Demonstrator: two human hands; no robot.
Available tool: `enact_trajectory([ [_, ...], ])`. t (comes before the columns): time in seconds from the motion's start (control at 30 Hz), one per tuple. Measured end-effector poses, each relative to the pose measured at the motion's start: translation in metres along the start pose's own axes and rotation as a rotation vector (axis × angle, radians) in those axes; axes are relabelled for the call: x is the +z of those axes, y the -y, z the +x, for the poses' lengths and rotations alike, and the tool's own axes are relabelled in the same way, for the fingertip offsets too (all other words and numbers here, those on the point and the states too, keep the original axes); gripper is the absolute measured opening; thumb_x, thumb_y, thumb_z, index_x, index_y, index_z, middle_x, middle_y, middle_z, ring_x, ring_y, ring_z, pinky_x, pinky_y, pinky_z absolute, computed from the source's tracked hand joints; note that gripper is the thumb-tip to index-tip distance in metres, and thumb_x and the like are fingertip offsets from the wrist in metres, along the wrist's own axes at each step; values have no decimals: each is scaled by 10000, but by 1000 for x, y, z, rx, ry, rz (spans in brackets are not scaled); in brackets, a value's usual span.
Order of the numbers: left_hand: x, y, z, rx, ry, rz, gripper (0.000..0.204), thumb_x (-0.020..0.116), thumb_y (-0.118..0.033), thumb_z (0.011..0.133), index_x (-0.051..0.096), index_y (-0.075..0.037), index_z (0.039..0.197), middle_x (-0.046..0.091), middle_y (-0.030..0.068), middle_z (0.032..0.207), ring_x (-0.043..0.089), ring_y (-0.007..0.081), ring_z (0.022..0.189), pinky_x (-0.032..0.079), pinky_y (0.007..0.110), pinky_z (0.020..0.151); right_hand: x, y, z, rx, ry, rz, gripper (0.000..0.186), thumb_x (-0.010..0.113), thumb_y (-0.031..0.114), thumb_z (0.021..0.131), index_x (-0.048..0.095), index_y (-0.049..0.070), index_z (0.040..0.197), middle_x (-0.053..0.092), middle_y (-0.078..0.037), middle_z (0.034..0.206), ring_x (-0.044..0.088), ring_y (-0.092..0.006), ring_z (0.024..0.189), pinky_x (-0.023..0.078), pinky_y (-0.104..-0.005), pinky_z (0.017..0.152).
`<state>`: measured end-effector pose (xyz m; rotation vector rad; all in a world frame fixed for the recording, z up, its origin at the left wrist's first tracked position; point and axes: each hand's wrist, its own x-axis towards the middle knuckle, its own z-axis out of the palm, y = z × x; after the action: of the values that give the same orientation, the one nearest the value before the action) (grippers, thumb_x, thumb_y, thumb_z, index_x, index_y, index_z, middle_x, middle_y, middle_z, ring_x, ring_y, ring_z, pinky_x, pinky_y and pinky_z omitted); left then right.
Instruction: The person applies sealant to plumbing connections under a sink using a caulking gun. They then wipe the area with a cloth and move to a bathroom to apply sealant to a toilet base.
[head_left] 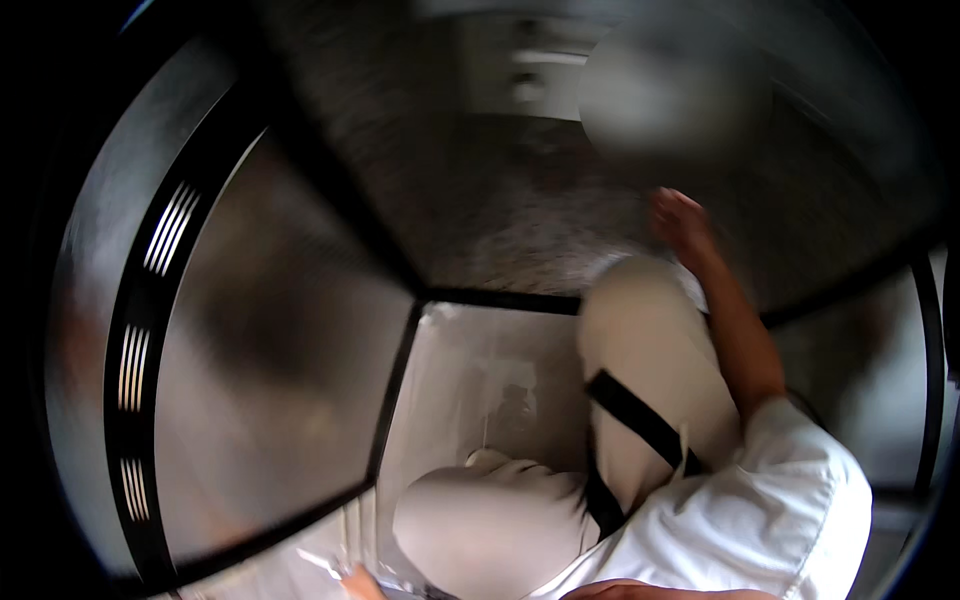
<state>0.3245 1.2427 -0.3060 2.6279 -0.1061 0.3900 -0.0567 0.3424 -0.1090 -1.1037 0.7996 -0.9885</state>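
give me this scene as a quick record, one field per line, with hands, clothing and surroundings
right hand: beyond the raised knee; blurred, grip unclear
left hand: mostly cut off at lower edge; grip unclear
clothing: white shirt, beige trousers, black strap
surroundings: black frame around hazy panels
unidentified: pale rounded shape, too blurred

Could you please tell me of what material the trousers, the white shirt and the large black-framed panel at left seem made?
Trousers: matte cloth, by their soft folds; fibre unclear.
White shirt: probably cloth, matte, judging by its creases.
Panel: perhaps glass or plastic, smooth, since hazy shapes show in or through it; blur leaves this open.
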Motion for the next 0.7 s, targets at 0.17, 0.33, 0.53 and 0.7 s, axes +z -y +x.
enact_trajectory([
  [0.17,46,-156,-42,7,130,-91,364,631,-183,884,628,37,1175,680,187,983,647,302,838,521,447,787,-69,-1,16,167,-17,-156,175,693,257,973,634,92,964,644,-14,808,603,-111,693,489,-276,619],
  [0.33,22,-229,-50,-1,212,-137,297,599,-178,905,623,28,1118,661,169,955,622,276,813,505,429,761,-61,-21,-18,247,-20,-430,134,697,187,959,635,74,919,651,-24,772,598,-112,640,477,-281,574],
  [0.53,20,-292,-71,-48,336,-192,231,561,-172,931,617,17,1050,638,147,923,592,245,783,486,407,730,-60,-23,-32,234,11,-553,211,716,202,954,635,51,832,629,-30,697,549,-99,566,432,-281,496],
  [0.7,1,-346,-90,-180,361,-204,199,529,-167,952,612,9,993,619,129,896,567,219,758,470,389,705,-64,-21,-4,343,109,-611,302,682,267,999,635,59,785,613,-13,648,522,-70,541,415,-257,488],
])
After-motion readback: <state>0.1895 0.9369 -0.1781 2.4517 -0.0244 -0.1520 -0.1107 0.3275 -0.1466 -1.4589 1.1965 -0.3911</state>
